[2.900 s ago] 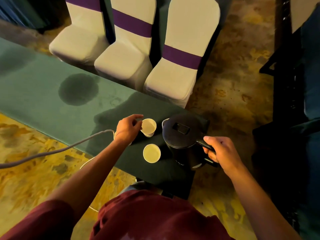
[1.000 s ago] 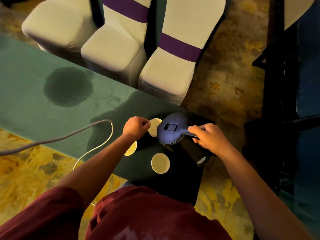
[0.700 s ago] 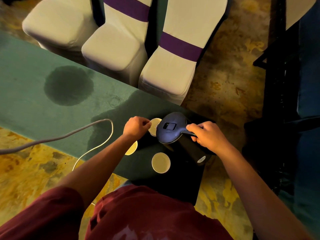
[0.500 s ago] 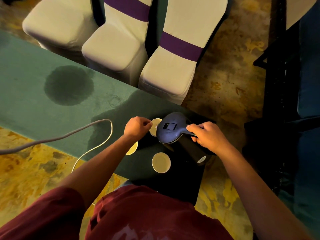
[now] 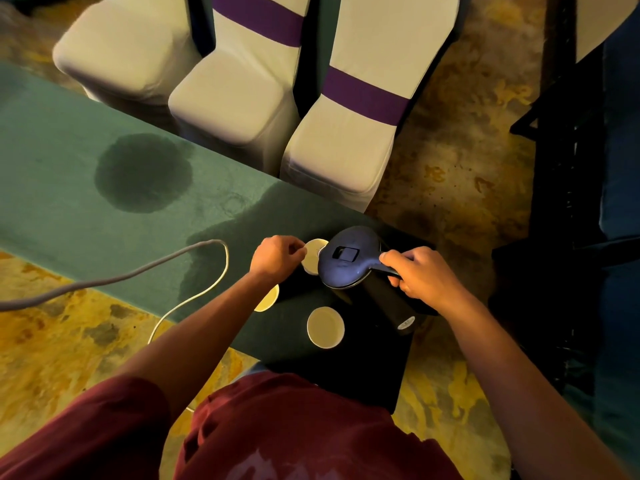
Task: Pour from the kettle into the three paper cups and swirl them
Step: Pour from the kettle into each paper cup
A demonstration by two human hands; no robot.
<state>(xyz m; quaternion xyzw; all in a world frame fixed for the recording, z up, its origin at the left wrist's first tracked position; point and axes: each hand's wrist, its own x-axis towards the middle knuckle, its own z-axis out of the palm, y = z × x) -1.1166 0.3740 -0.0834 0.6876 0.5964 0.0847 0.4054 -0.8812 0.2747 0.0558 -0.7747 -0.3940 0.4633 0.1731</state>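
The right hand (image 5: 420,277) grips the kettle (image 5: 349,258) by its handle, fingers wrapped closed, and tips it over the far cup (image 5: 313,254) near the end of the green worktop (image 5: 69,161). The left hand (image 5: 277,259) pinches that cup at its rim to steady it. The risk is overshoot: the lid hides the spout and most of the cup mouth, so a steeper tilt could flood the light paper cup or splash the left fingers. The kettle's long axis slants from its base at lower right up to the lid, spout pointing left at the cup. Two other cups (image 5: 325,327) (image 5: 268,299) stand nearer on the worktop.
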